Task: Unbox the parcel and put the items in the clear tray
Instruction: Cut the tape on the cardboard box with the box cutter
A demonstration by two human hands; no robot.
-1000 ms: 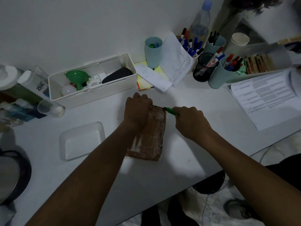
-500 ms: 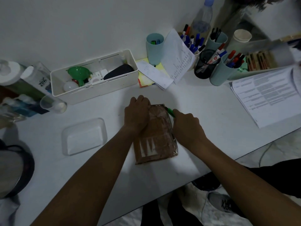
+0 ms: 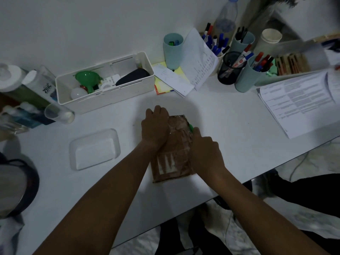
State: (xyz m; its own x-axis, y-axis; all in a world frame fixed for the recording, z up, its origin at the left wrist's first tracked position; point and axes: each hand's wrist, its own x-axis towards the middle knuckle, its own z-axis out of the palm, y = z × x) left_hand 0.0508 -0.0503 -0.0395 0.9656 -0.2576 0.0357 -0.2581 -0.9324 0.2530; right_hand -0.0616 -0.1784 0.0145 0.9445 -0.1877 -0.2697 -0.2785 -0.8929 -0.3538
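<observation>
A brown paper parcel point(image 3: 174, 153) wrapped in clear tape lies flat on the white table, a pale label on its near half. My left hand point(image 3: 155, 127) presses down on its far left corner with the fingers curled. My right hand point(image 3: 205, 150) rests along the parcel's right edge, closed around a green-handled cutter point(image 3: 191, 127) whose tip touches the parcel's far right side. The blade itself is hidden. The clear tray point(image 3: 94, 149) sits empty to the left of the parcel.
A white organizer box point(image 3: 106, 97) with a green funnel stands behind the tray. Cups of pens point(image 3: 246, 74) and loose papers point(image 3: 298, 100) fill the back right. Bottles and a clear cup point(image 3: 58, 114) crowd the far left. The table edge point(image 3: 239, 183) runs diagonally just beyond my right wrist.
My right hand with the green cutter has slid toward me along the parcel's right edge. The parcel has turned slightly. The left hand stays pressed on the far left corner.
</observation>
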